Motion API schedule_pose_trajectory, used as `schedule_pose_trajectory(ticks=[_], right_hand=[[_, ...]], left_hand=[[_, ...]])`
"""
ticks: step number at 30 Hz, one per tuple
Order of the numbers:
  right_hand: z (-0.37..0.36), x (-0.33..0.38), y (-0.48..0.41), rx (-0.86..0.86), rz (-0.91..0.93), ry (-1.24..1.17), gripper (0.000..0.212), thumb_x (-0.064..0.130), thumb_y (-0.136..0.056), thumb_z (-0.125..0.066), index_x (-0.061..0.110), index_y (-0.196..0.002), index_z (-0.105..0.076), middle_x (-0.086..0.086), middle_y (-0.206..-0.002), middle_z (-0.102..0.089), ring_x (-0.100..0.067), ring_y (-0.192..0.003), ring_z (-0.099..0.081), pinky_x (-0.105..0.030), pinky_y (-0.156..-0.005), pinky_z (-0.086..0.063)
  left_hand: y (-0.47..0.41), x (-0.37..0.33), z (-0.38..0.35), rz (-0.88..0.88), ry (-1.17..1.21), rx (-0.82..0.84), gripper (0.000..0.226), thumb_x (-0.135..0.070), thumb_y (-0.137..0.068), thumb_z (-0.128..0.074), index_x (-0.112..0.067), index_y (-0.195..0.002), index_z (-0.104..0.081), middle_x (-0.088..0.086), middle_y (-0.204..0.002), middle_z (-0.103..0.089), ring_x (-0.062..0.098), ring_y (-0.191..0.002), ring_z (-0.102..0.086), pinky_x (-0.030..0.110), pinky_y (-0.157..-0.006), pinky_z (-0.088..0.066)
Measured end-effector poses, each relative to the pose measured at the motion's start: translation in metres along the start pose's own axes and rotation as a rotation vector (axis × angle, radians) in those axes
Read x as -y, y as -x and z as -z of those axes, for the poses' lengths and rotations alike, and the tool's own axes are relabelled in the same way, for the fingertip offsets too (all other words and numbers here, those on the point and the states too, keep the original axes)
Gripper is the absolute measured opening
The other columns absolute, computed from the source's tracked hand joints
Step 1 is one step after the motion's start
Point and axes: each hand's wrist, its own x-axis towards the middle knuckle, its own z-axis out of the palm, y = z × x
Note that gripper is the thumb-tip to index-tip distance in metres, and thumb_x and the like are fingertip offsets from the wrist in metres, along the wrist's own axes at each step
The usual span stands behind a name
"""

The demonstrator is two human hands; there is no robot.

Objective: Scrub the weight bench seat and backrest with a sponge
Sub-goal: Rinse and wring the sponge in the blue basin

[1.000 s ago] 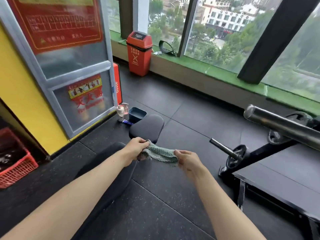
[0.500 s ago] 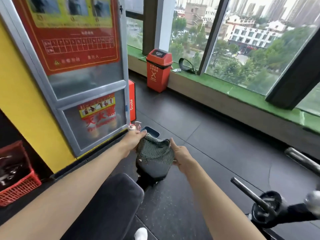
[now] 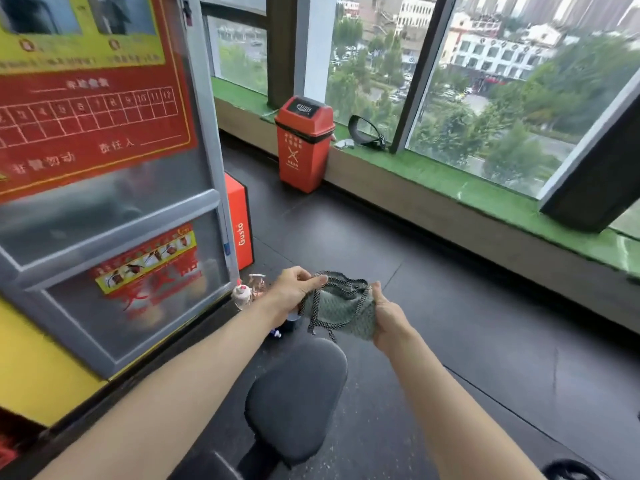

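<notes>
Both edges of the sponge were pinched by left hand and right hand; it had been bunched up, the seat unscrubbed.

One head-worn wide-angle view faces forward and down, close above the black padded bench seat; glass windows beyond.

dark rubber floor with the weight bench, a red bin, an orange box and small bottles
</notes>
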Motion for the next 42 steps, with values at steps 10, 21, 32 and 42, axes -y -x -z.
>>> schedule_pose_trajectory(ticks=[10,21,32,42], right_hand=[[0.009,0.074,-0.143,0.181,-0.009,0.181,0.065,0.049,-0.081,-0.069,-0.009,-0.11,-0.062,-0.015,-0.09,-0.065,-0.029,-0.083,-0.062,-0.048,-0.084,-0.052],[0.079,0.208,-0.301,0.523,-0.204,0.337,0.081,0.074,-0.077,-0.051,0.002,-0.112,-0.064,-0.014,-0.111,-0.067,-0.031,-0.102,-0.062,-0.045,-0.1,-0.044],[0.008,0.255,-0.407,0.536,-0.11,0.436,0.043,0.026,-0.087,-0.068,-0.009,-0.112,-0.061,-0.027,-0.107,-0.067,-0.037,-0.093,-0.067,-0.051,-0.084,-0.055],[-0.096,0.299,-0.543,0.409,-0.069,0.719,0.026,0.027,-0.065,-0.082,0.005,-0.066,-0.066,-0.016,-0.08,-0.063,-0.029,-0.077,-0.061,-0.057,-0.086,-0.052]], left_hand=[[-0.134,-0.024,-0.061,0.006,0.039,-0.204,0.026,-0.002,-0.085,-0.065,-0.008,-0.107,-0.052,0.002,-0.096,-0.054,0.007,-0.079,-0.05,0.011,-0.06,-0.039],[-0.305,-0.101,-0.215,0.032,0.102,-0.126,0.033,0.0,-0.088,-0.061,-0.01,-0.119,-0.053,0.001,-0.11,-0.052,0.001,-0.084,-0.049,0.006,-0.064,-0.039],[-0.424,-0.117,-0.171,0.079,0.057,-0.224,0.039,0.014,-0.087,-0.048,-0.008,-0.118,-0.059,0.005,-0.113,-0.055,0.013,-0.109,-0.043,0.021,-0.087,-0.036],[-0.531,-0.119,-0.06,0.196,0.042,-0.484,0.049,0.019,-0.083,-0.039,-0.009,-0.113,-0.066,-0.009,-0.077,-0.052,0.001,-0.059,-0.032,0.006,-0.041,-0.029]])
